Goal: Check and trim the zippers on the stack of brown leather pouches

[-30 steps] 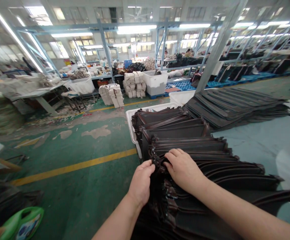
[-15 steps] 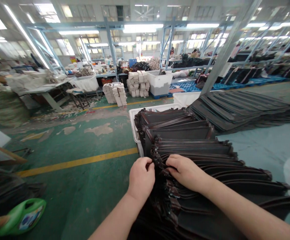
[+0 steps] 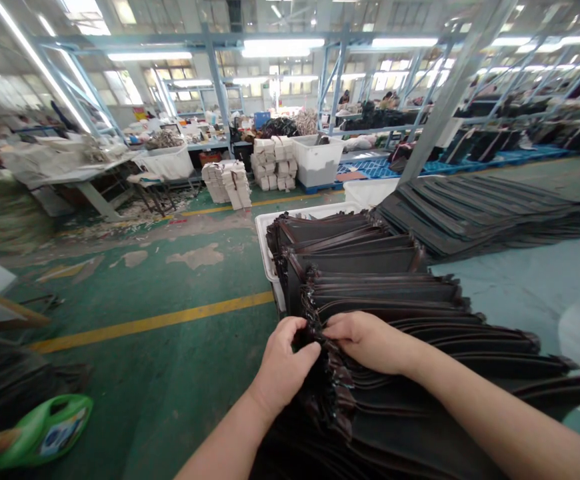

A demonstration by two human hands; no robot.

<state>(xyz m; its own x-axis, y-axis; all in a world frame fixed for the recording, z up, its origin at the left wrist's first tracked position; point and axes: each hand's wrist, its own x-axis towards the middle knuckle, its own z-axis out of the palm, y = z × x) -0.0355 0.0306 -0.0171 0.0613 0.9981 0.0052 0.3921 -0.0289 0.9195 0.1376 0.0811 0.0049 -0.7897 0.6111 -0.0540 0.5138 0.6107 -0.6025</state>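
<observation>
A tall fanned stack of dark leather panels [image 3: 365, 280] with zippered, brown-trimmed edges rises from a white plastic crate and runs toward me. My left hand [image 3: 285, 363] pinches the zippered edge of the panels near the front of the stack. My right hand [image 3: 365, 340] lies across the layers from the other side, its fingertips gripping the same edge close to my left fingers. Both hands are a short distance apart. The lower part of the stack is hidden below my forearms.
The white crate's rim [image 3: 265, 247] shows at the left of the stack. Another pile of dark panels [image 3: 480, 213] lies on a pale table to the right. A green plastic jug [image 3: 45, 430] sits low left on the green floor, with a yellow line [image 3: 145, 327]. Far back stand bundles and people.
My two hands have drawn closer together on the zippered edge, and the left has turned inward. The view has shifted slightly.
</observation>
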